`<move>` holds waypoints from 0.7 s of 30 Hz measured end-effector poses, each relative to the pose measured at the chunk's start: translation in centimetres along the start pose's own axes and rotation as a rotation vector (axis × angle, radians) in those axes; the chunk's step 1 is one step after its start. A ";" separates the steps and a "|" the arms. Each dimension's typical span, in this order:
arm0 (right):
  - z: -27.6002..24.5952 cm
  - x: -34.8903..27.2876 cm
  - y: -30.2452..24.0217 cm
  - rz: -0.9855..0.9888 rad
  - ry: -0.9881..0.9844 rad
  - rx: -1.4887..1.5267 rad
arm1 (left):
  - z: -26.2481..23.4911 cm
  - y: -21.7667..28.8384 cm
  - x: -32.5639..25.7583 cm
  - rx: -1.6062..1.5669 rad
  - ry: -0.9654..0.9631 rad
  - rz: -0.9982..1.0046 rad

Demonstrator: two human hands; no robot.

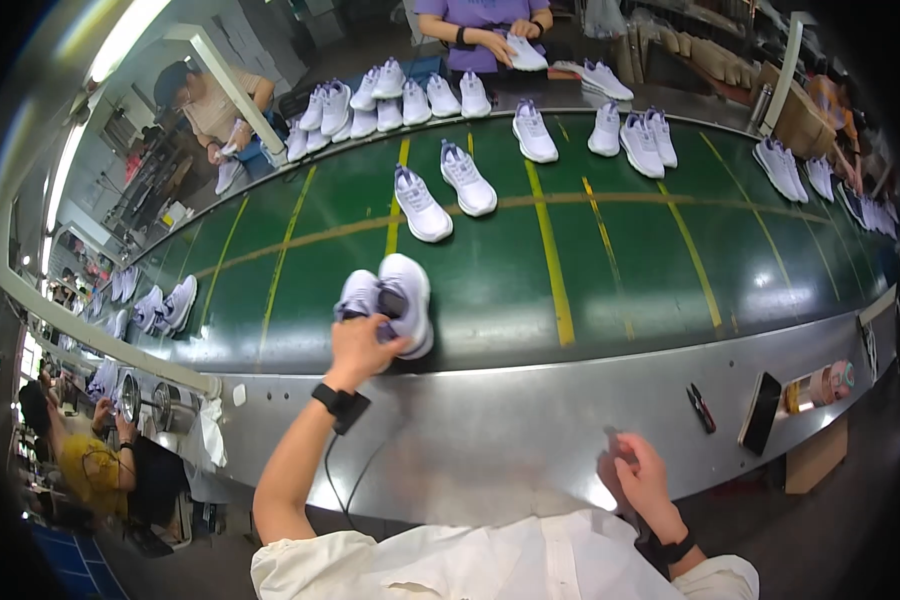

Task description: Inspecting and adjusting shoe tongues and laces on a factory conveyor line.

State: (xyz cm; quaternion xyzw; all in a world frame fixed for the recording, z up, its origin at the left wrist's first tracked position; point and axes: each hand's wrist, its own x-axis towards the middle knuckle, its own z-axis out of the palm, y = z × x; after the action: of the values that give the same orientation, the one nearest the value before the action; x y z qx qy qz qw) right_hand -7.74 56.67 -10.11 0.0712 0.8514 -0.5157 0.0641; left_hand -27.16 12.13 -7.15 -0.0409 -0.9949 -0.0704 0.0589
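Observation:
My left hand grips a pair of white sneakers by their heel ends, at the near edge of the green conveyor belt. The shoes have purple-grey collars and dark insides, and their toes point away from me. Empty, my right hand is held over the grey metal ledge, its fingers loosely bent and apart. Beyond the held pair, two white sneakers with purple heel tabs stand on the belt.
Several white sneakers line the belt's far side. A co-worker in purple handles a shoe there; others work at the left. On the ledge's right lie red-handled cutters, a phone-like black slab and a bottle.

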 end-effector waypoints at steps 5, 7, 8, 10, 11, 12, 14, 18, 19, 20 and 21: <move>0.4 0.2 2.0 -0.147 0.034 -0.178 | 1.6 -11.0 7.1 0.256 -0.133 -0.211; 1.0 0.5 2.4 -0.168 0.064 -0.231 | 1.6 -12.3 9.5 0.281 -0.220 -0.405; 1.4 0.6 2.5 -0.237 0.107 -0.269 | 0.9 -12.6 12.2 0.333 -0.432 -0.377; 2.0 0.7 2.7 -0.321 0.200 -0.320 | 0.7 -10.7 16.9 0.571 -0.233 -0.257; 2.2 0.8 2.8 -0.294 0.191 -0.346 | 0.6 -9.6 19.3 0.535 0.013 -0.109; 2.4 0.8 3.0 -0.322 0.198 -0.395 | 0.9 -8.1 21.4 0.313 0.299 0.031; 2.5 0.8 3.5 -0.334 0.203 -0.446 | 1.7 -5.2 25.9 0.106 0.357 0.065; 2.5 0.8 4.7 -0.338 0.222 -0.496 | 4.5 -0.5 33.3 -0.070 -0.063 -0.304; 2.5 0.7 5.0 -0.332 0.241 -0.521 | 5.3 0.6 34.8 -0.151 -0.168 -0.324; 2.5 0.6 5.2 -0.329 0.226 -0.528 | 6.3 1.9 36.3 -0.158 -0.236 -0.380; 2.5 0.6 5.5 -0.346 0.242 -0.511 | 7.2 3.1 37.6 -0.137 -0.201 -0.383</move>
State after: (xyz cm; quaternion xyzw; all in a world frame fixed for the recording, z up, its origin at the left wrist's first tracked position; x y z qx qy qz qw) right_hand -7.26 56.97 -16.16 -0.0322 0.9541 -0.2766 -0.1102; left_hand -64.93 19.02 -9.18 0.1382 -0.9783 -0.1431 -0.0580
